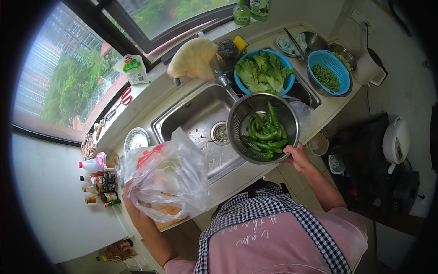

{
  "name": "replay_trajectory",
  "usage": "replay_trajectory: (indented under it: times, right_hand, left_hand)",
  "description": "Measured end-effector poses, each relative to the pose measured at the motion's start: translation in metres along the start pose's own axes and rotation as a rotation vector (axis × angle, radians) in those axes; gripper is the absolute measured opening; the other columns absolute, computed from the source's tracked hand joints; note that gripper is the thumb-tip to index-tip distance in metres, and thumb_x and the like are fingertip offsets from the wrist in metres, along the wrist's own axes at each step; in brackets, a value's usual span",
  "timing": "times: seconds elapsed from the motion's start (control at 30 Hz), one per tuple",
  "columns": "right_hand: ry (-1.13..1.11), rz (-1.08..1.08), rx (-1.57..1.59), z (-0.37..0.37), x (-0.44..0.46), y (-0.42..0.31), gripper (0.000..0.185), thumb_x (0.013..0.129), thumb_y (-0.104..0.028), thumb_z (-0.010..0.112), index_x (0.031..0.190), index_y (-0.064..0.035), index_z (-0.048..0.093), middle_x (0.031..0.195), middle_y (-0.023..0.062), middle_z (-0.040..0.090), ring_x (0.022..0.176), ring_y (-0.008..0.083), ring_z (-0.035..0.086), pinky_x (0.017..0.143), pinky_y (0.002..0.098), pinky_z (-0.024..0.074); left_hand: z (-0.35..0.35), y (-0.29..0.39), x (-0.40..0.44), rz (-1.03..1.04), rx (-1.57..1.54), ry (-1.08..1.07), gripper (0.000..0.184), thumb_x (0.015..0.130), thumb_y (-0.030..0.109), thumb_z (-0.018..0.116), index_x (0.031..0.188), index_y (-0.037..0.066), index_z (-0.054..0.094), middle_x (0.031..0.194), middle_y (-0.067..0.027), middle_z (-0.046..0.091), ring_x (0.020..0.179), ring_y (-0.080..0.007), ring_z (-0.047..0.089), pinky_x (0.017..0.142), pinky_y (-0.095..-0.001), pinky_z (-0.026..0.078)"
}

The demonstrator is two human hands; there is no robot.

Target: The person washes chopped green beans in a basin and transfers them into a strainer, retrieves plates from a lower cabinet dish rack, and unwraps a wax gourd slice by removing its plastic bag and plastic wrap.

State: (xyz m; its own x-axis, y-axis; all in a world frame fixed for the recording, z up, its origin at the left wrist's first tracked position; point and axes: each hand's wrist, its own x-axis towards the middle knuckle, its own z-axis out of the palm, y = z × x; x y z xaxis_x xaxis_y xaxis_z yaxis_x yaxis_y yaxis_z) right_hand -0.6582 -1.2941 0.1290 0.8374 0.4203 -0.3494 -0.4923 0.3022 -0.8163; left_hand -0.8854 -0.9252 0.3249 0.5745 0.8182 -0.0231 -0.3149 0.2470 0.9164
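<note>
1. Head view, right hand: the right hand (297,157) is closed on the rim of a steel colander (235,137), thumb over the edge, the underside fingers hidden. The colander is held up, overlapping the sink's right side, near the countertop's front edge.
2. Head view, colander: long green peppers (267,134) lie inside it.
3. Head view, left hand: the left hand (131,188) is mostly covered by a translucent plastic bag (182,160); how far it is closed, and whether it grips the bag, I cannot tell. The bag, printed in red, overlaps the sink's front left corner.
4. Head view, sink: the steel sink (191,112) has small scraps at its drain (221,133). A patterned plate (136,141) lies just beside its left edge.
5. Head view, right part: a blue basin (240,82) of leafy greens (264,73) stands beyond the colander. Nearer the countertop's right end, a blue basket (318,57) holds chopped green pieces (325,78).
</note>
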Motion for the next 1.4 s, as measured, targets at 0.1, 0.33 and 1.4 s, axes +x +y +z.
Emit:
replay_trajectory:
  times: [0.1,0.33,1.4]
  right_hand:
    - [0.068,-0.116,0.094,-0.040,0.002,-0.014,0.037,0.078,-0.002,0.048,0.112,0.0104,0.049,0.099,0.0187,0.062,0.079,0.0262,0.067,0.061,0.0353,0.0620]
    - [0.276,-0.242,0.180,-0.110,0.023,-0.028,0.032,0.077,-0.004,0.051,0.105,0.0109,0.052,0.094,0.0193,0.062,0.077,0.0272,0.067,0.061,0.0365,0.0616]
    - [0.458,-0.128,-0.082,-0.132,0.049,-0.045,0.046,0.091,-0.033,0.054,0.117,0.0013,0.040,0.089,0.0157,0.063,0.062,0.0277,0.067,0.046,0.0368,0.0570]
  left_hand:
    - [0.018,-0.033,0.006,-0.127,-0.091,-0.085,0.018,0.083,0.009,0.057,0.096,-0.003,0.059,0.090,-0.0142,0.064,0.084,-0.0250,0.063,0.079,-0.0383,0.054]
    - [0.064,-0.073,0.005,-0.465,-0.069,-0.168,0.030,0.083,0.014,0.055,0.104,-0.006,0.057,0.093,-0.0154,0.064,0.081,-0.0268,0.064,0.075,-0.0383,0.055]
    - [0.081,-0.087,0.006,-0.514,0.059,-0.152,0.036,0.083,0.012,0.050,0.110,-0.011,0.051,0.101,-0.0217,0.060,0.086,-0.0344,0.063,0.077,-0.0443,0.055]
